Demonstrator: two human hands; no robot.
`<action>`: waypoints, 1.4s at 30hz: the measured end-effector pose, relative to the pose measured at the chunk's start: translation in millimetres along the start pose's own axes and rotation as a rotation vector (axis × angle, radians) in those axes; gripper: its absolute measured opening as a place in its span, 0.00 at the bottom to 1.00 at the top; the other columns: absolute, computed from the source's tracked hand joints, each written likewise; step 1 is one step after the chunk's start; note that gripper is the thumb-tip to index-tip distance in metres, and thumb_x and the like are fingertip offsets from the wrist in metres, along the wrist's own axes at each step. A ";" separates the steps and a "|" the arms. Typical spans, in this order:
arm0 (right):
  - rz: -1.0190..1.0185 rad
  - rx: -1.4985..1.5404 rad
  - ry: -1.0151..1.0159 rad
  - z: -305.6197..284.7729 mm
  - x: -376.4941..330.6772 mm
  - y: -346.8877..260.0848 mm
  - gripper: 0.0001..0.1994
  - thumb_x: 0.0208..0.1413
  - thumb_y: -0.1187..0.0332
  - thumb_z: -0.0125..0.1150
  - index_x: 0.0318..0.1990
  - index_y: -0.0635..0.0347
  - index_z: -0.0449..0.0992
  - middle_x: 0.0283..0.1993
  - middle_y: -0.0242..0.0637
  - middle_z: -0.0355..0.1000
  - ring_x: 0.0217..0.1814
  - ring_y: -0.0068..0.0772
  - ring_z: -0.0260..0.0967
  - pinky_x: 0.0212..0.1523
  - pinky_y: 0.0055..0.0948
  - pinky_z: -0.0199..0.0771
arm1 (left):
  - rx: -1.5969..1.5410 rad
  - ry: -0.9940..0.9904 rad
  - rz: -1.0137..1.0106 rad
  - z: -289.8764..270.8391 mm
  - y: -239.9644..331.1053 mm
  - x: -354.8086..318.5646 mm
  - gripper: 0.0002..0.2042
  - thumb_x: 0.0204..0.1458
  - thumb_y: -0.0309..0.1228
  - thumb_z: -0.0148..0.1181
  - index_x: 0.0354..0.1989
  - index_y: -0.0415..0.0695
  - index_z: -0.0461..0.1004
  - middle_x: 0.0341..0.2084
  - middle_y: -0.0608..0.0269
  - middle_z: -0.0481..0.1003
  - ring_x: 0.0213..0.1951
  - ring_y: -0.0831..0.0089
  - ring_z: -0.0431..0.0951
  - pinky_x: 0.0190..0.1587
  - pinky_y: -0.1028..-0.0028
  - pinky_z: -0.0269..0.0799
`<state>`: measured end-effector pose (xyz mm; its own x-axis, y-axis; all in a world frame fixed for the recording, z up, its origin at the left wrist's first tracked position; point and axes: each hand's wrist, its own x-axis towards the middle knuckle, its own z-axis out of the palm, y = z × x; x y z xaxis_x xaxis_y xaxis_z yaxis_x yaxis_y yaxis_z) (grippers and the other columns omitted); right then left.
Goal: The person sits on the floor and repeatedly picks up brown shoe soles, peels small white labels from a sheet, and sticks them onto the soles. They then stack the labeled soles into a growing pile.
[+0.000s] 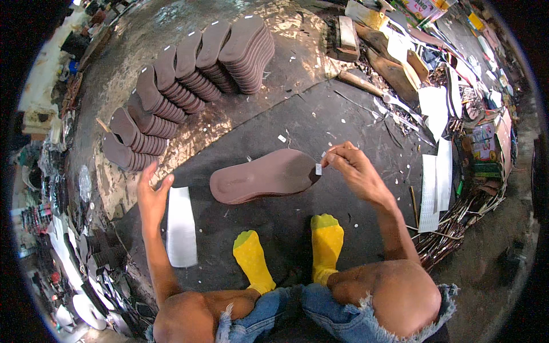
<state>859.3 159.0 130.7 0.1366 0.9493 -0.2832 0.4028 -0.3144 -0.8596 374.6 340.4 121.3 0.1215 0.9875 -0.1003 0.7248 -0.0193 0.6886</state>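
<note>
A brown shoe sole (263, 174), apparently with at least one more beneath it, lies flat on the dark mat in front of me, its broad end to the right. At that end my right hand (357, 174) has thumb and fingers pinched together by a small white label (318, 169), which overlaps the sole's edge. To the left, my left hand (153, 194) holds nothing, its thumb and fingers apart. It is near the closest stack of soles (127, 151) and beside a long white sheet (182, 228) lying on the mat.
Several more stacks of brown soles (246, 43) curve away at the far left, with small white labels on top. Wooden pieces (394, 74), white strips (429, 191) and thin sticks (452, 237) clutter the right side. My yellow-socked feet (327, 240) rest near the sole.
</note>
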 end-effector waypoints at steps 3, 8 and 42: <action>0.018 -0.122 0.099 21.5 2.5 9.8 0.16 0.67 0.57 0.72 0.49 0.63 0.87 0.61 0.45 0.73 0.65 0.43 0.69 0.64 0.44 0.73 | -0.083 -0.111 0.351 33.7 63.0 -23.3 0.27 0.54 0.29 0.79 0.64 0.45 0.82 0.64 0.61 0.82 0.62 0.66 0.80 0.57 0.65 0.77; 0.026 -0.294 0.269 35.2 -0.2 -12.7 0.16 0.56 0.59 0.81 0.44 0.59 0.86 0.60 0.46 0.73 0.65 0.49 0.68 0.65 0.47 0.74 | 0.176 -0.367 0.589 77.0 135.2 -48.0 0.25 0.42 0.27 0.81 0.54 0.47 0.87 0.62 0.53 0.80 0.61 0.51 0.76 0.69 0.56 0.71; 0.007 -0.210 -0.080 23.2 20.3 -21.8 0.19 0.62 0.70 0.69 0.59 0.62 0.74 0.45 0.51 0.87 0.51 0.59 0.85 0.52 0.54 0.83 | 0.171 -0.321 0.547 107.6 115.9 -52.7 0.24 0.39 0.23 0.78 0.50 0.48 0.87 0.63 0.58 0.80 0.60 0.53 0.75 0.67 0.56 0.70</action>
<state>832.3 185.2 133.8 0.0709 0.9418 -0.3285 0.5833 -0.3063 -0.7523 525.2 269.3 129.1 0.6804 0.7328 0.0045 0.5954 -0.5565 0.5795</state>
